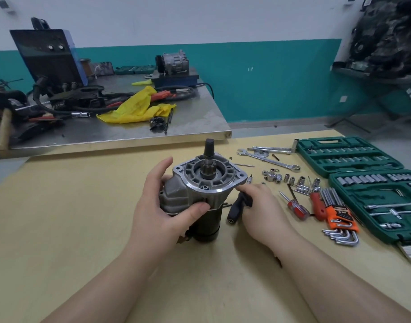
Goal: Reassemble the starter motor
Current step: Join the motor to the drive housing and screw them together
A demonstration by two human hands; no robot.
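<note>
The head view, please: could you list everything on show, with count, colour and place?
starter motor: one, grey and black, upright, table centre
driver: one, black handle, right of motor
table: one, tan, foreground
screwdrivers: two, red handles, right of driver
hex keys: one set, orange holder, beside case
sockets: several loose, silver, behind screwdrivers
wrenches: several, silver, behind sockets
case: one, green, open, right
bench: one, steel, behind
rag: one, yellow, on bench
left hand: grips motor
right hand: holds driver

Loose sockets and screwdrivers crowd the motor's right.
</note>
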